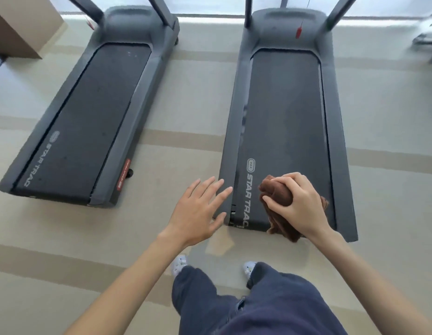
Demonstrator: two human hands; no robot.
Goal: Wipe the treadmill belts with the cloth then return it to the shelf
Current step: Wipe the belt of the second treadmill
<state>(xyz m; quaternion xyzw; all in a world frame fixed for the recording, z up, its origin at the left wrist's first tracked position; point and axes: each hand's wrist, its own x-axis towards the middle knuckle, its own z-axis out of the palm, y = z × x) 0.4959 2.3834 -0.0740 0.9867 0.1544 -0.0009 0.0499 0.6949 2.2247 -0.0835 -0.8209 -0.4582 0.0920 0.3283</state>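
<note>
The right hand [299, 204] grips the bunched cloth [276, 193] at lower centre-right, over the near end of the right belt [285, 112]. The left hand [198, 209] hangs spread, holding nothing. Of 2 belts, the left belt [89, 117] probably awaits wiping. No shelf is in view.

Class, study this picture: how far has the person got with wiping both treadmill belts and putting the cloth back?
Done: nothing for certain; the right belt shows faint streaks that may be wipe marks. In hand: the right hand grips the brown cloth over that belt's near end; the left hand is open beside it. Left: the left belt, which looks speckled, and the shelf, which is out of view.
</note>
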